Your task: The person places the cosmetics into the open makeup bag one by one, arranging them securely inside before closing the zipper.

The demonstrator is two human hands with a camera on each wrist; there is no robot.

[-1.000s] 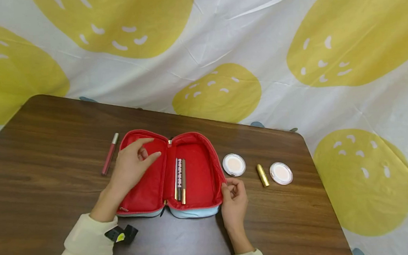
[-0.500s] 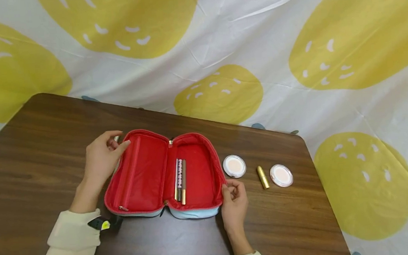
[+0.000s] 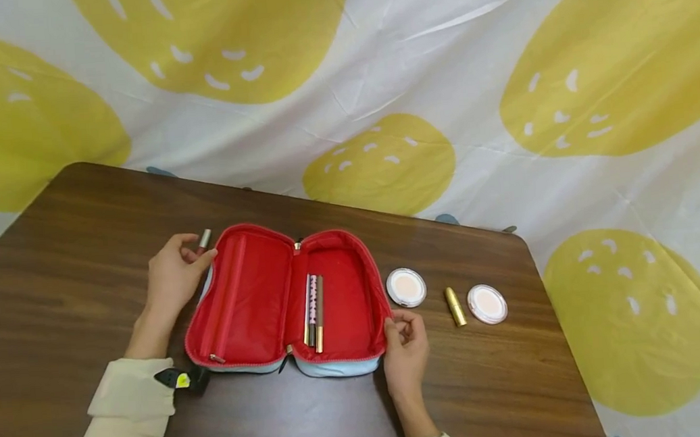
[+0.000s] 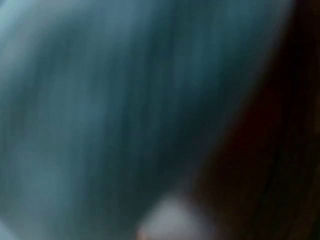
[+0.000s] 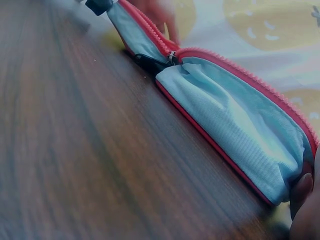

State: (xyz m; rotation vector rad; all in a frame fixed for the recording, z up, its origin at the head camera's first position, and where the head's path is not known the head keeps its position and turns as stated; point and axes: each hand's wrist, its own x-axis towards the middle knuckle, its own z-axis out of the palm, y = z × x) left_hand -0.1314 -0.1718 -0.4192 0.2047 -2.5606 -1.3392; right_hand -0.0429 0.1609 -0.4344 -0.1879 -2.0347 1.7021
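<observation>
A red-lined cosmetic bag with light blue outer fabric lies unzipped and spread flat on the table. At its left edge my left hand pinches a lip gloss tube; only its silvery cap and a bit of red show. On the bag's right edge, my right hand grips the rim between thumb and fingers. Several slim makeup pencils lie side by side in the right half. The right wrist view shows the bag's blue side and the right fingers at its corner. Blur fills the left wrist view.
Right of the bag lie a round compact, a gold lipstick and a second compact. The brown wooden table ends at a hanging cloth with yellow fruit prints.
My left hand has moved left from over the bag's left half to the lip gloss outside its edge and now pinches it. My right hand stays on the bag's rim.
</observation>
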